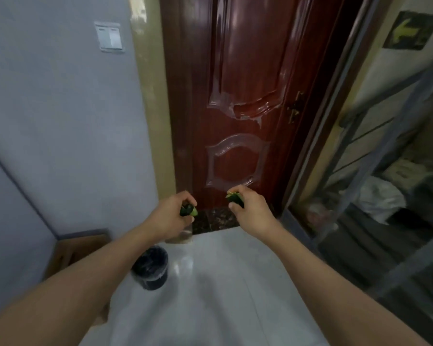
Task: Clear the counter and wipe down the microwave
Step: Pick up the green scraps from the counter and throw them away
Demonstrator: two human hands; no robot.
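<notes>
Both arms reach forward over a white tiled floor, facing a dark red door [245, 96]. My left hand [170, 213] grips a small green vegetable scrap [188, 211], dark skinned with a pale cut end. My right hand [248, 208] pinches another green scrap [235, 199] between thumb and fingers. A black-lined waste bin [151, 267] stands on the floor below my left forearm, to the lower left of both hands. No counter or microwave is in view.
A cardboard box [68, 253] sits by the blue-grey wall on the left. A light switch [109, 37] is on that wall. A metal rack [390, 171] holding white bags stands to the right. A dark stone threshold [218, 219] lies under the door.
</notes>
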